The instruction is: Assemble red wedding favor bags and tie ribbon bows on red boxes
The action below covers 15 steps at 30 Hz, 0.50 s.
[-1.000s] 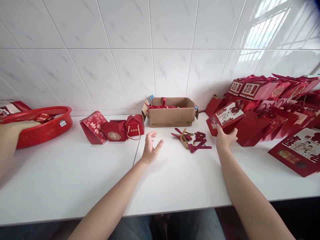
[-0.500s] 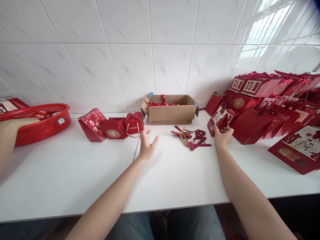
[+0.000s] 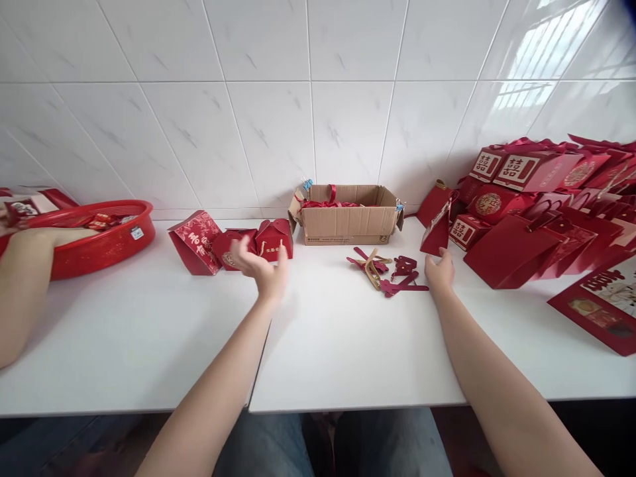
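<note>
Since the earlier frame, the red gift box (image 3: 436, 232) has been turned and now stands beside the stacked packages (image 3: 517, 205). Your right hand (image 3: 440, 271), loosely open, is at its base; contact cannot be determined. Your open left hand (image 3: 265, 268) has shifted toward three small boxes (image 3: 195, 244). Loose strips (image 3: 405, 266) lie before the carton (image 3: 345, 225).

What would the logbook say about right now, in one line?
Left hand: open before small red boxes; right hand: open near standing red box, contact unclear; cardboard box: red ribbon inside; another person's arm: over red basket
</note>
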### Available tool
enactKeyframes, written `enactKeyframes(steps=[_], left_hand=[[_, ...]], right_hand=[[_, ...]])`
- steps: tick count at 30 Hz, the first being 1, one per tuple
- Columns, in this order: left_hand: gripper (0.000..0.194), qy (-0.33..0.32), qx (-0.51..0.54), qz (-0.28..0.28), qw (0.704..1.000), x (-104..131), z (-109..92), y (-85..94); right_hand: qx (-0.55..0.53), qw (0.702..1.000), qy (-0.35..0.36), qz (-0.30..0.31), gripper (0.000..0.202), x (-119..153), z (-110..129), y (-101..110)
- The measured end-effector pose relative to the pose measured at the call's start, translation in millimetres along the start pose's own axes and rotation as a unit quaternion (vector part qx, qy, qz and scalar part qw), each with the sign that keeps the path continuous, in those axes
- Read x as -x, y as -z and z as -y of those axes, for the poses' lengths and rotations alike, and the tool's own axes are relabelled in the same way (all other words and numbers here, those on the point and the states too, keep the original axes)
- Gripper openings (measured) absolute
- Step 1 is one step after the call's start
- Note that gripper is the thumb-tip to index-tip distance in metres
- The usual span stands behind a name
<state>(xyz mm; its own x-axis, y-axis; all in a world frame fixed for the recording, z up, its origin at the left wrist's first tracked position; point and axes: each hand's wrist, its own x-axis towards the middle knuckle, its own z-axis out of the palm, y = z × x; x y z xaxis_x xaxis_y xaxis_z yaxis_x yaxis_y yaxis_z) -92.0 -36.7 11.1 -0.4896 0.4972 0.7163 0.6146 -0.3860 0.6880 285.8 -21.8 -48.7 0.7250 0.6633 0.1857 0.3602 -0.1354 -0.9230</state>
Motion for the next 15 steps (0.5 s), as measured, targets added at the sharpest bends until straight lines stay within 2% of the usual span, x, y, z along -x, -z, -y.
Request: enactKeyframes(steps=[1, 3, 6, 8, 12, 15], left_hand=[[0.070, 0.024, -0.020, -0.043, 0.999, -12, 6, 5.4], [0.074, 0.078, -0.058, -0.090, 0.991, -35, 23, 18.8], [0.080, 0.113, -0.123, -0.114, 0.979, -58, 59, 42.0], [0.085, 0.131, -0.125, -0.131, 0.975, -67, 87, 56.4], [0.097, 0.184, -0.089, -0.139, 0.969, -79, 135, 72.6], [0.093, 0.186, -0.082, -0.082, 0.976, -87, 157, 72.6]], right_hand=[[0.003, 1.000, 0.000, 0.001, 0.053, 0, 1, 0], [0.006, 1.000, -0.002, 0.001, 0.052, 0, 1, -1], [0.010, 1.000, -0.008, 0.000, 0.052, -1, 0, -1], [0.012, 1.000, -0.007, 0.003, 0.051, -1, -2, -2], [0.015, 1.000, -0.004, 0.004, 0.047, -3, -6, -3], [0.016, 1.000, -0.003, -0.002, 0.044, -5, -9, -4]])
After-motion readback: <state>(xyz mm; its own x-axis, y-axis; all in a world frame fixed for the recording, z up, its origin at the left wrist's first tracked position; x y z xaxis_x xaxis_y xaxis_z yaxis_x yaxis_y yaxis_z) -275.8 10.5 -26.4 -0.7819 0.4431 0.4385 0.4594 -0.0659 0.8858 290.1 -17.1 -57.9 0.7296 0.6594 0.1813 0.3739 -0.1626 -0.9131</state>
